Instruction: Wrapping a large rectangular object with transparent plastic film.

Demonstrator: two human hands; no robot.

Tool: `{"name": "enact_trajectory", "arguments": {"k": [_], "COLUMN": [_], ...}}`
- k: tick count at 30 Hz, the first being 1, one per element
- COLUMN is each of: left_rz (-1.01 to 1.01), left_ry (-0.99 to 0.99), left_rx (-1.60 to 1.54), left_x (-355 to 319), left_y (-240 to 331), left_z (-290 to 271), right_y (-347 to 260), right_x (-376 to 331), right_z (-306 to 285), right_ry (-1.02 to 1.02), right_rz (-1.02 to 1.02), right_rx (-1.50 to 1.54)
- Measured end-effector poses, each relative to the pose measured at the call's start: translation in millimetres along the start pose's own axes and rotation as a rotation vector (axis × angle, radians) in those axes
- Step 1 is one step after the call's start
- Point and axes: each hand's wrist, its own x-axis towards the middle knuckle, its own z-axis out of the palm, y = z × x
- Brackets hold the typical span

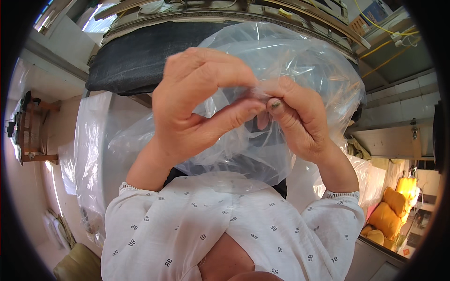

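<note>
A large clear plastic bag [309, 61] lies bunched over the worktop and hangs down to my lap. My left hand [197, 98] pinches a bit of its thin film between thumb and fingers. Right beside it, my right hand [300, 112] grips the same gathered film, thumb against bent forefinger. The fingertips of both hands nearly meet. What lies folded inside the pinch is too small to make out.
Dark cloth [136, 56] covers the worktop at the far left. More clear plastic sheeting [91, 154] hangs at my left. Yellow cables [393, 32] run at the far right. Orange-yellow bundles [389, 213] sit at the lower right, and a wooden rack [33, 136] stands at the left.
</note>
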Motion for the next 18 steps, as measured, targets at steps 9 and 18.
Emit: {"name": "enact_trajectory", "arguments": {"k": [9, 18], "left_rz": [-0.03, -0.089], "left_ry": [0.264, 0.652], "left_rx": [-0.065, -0.59], "left_x": [-11, -25], "left_y": [2, -19], "left_z": [-27, -102], "right_y": [-37, -15], "right_x": [33, 19], "right_z": [-21, -40], "right_ry": [-0.023, -0.142], "right_rz": [-0.384, 0.086], "right_rx": [-0.626, -0.928]}}
